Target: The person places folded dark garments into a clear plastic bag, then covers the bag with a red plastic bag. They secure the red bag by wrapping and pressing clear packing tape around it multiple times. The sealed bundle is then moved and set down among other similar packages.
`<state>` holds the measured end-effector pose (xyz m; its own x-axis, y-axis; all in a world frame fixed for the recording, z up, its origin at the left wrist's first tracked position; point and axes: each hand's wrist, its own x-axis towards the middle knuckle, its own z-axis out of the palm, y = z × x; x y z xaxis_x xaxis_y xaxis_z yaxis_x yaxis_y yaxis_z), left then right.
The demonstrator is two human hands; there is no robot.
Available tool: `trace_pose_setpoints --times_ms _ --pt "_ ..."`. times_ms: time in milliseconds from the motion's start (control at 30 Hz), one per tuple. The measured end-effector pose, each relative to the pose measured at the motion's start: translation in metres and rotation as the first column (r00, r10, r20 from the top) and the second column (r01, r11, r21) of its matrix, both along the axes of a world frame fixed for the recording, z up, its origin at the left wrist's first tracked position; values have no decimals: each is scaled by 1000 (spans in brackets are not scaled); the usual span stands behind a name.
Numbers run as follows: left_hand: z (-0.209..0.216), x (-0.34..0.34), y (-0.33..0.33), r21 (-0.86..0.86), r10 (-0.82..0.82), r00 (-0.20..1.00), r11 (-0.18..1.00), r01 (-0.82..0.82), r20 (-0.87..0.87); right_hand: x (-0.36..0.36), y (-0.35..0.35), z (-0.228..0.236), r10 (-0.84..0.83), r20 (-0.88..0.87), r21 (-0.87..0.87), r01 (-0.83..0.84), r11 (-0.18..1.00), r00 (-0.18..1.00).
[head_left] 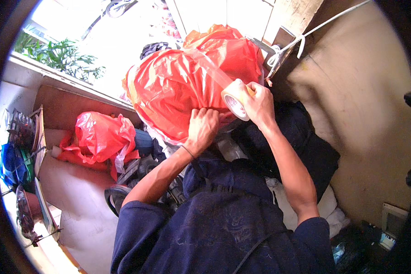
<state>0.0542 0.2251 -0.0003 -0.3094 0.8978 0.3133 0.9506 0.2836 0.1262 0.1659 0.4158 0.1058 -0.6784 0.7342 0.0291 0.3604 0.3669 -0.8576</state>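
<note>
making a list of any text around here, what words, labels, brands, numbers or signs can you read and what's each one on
No text is readable enough to quote.
Tape roll in the right hand: reddish print inside the ring, too small and blurred to read.
Dark blue shirt: a faint pattern, no letters I can make out.
Large red plastic bundle: no print that I can see.

Leafy green plants (63, 57) show beyond a ledge (41, 70) at upper left, with a small crumpled red bag (98, 141) below. A white cord (335, 22) stretches at upper right, near a beige wall (370, 118).
</note>
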Motion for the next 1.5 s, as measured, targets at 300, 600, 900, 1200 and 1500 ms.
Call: trace_pose_setpoints --times_ms 300,600,900,1200,1500 --pt "7 -24 17 64 114 971 989 -130 210 83 -84 -141 -205 248 -9 214 977 947" --pt "50 37 24 181 -77 979 983 43 187 17 -99 -337 -72 549 222 -62 973 833" --pt "-91 14 29 -443 -401 846 725 528 352 79 -111 -320 -120 -66 -598 57 799 991" --pt "-108 49 42 -636 -526 850 670 384 -41 71 -133 -364 -47 262 -330 135 934 964" --pt "-191 27 90 -590 -642 753 665 457 -141 63 -144 -361 -291 104 -368 308 877 951"
